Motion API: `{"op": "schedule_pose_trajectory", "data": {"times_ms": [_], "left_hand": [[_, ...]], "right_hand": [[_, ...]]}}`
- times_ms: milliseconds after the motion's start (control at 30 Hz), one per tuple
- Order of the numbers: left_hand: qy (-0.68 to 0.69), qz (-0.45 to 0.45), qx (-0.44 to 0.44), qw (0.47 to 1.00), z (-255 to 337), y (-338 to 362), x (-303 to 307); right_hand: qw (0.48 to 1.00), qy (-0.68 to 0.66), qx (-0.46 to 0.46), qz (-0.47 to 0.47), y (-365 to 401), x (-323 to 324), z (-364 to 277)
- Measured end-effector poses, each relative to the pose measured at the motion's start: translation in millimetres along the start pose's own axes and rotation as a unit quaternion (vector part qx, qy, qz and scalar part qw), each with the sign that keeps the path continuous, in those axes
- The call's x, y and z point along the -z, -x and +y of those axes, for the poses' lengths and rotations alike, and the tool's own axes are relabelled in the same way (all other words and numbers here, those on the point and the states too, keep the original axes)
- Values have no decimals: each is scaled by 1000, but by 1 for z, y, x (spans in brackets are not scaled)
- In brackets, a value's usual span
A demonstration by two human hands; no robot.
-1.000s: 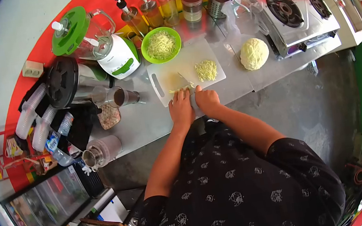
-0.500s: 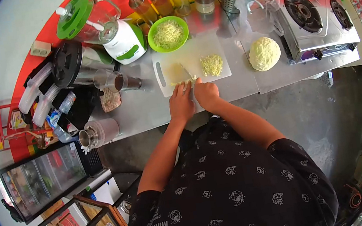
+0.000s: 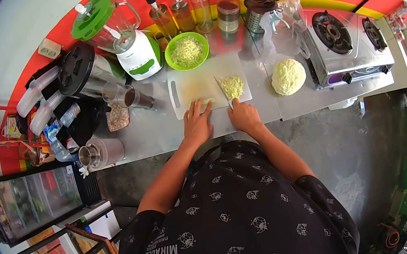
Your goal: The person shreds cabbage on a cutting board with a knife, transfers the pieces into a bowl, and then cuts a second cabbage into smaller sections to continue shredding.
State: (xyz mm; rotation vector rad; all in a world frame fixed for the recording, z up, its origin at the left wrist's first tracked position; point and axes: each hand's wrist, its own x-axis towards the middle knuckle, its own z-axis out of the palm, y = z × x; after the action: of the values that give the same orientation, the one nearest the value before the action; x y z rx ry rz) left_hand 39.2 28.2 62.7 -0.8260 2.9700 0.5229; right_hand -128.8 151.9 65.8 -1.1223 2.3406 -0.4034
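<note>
Steel-grey surface (image 3: 162, 133), long, carried every item listed. All places below were taken from the white cutting board (image 3: 206, 76), which lay near the front edge of the surface.

1. Gas stove (image 3: 346, 38), steel, two burners: stood well to the right of the cutting board.
2. Blender (image 3: 118, 39), clear jug with a green lid on a white-and-green base: stood behind the cutting board's left corner.
3. Cutting board: white plastic, with a handle slot at its left end.
4. Cabbage head (image 3: 288, 76), pale and rounded: rested just to the right of the cutting board, apart from it.
5. Green bowl (image 3: 186, 51), filled with shredded cabbage: sat at the cutting board's far edge; whether it touched could not be told.
6. Left hand (image 3: 197, 122): lay at the cutting board's near edge, left of middle. Its fingers were stretched out flat, pressing down on the cabbage piece and not wrapped round it.
7. Right hand (image 3: 245, 116): lay at the cutting board's near edge, right of middle. Its fingers were closed round the knife handle.
8. Shredded pile (image 3: 233, 86), pale yellow: lay on the cutting board's right half.
9. Knife (image 3: 221, 86): its blade pointed away from the person across the cutting board, running along the pile's left side.
10. Cabbage piece (image 3: 203, 102), small and pale: sat on the cutting board's near edge under the left fingertips, mostly hidden.
</note>
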Motion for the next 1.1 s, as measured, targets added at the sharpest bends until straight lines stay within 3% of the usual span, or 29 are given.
{"op": "schedule_pose_trajectory", "data": {"times_ms": [300,467,667,900,967,1100], "left_hand": [[10,1,-5,1000,15,-10,1],[12,21,-11,1000,14,-5,-2],[-5,50,-18,999,15,-9,-4],[15,23,-20,999,12,-12,3],[25,29,-17,999,13,-15,4],[18,1,3,1000,16,-14,9]], "right_hand": [[998,-43,47,-13,-2,-18,-5],[989,104,74,77,5,-30,-18],[976,179,70,103,16,-37,-24],[981,179,41,63,4,-35,-19],[988,155,19,-16,-9,-23,-26],[985,164,49,-17,1,-6,-34]]}}
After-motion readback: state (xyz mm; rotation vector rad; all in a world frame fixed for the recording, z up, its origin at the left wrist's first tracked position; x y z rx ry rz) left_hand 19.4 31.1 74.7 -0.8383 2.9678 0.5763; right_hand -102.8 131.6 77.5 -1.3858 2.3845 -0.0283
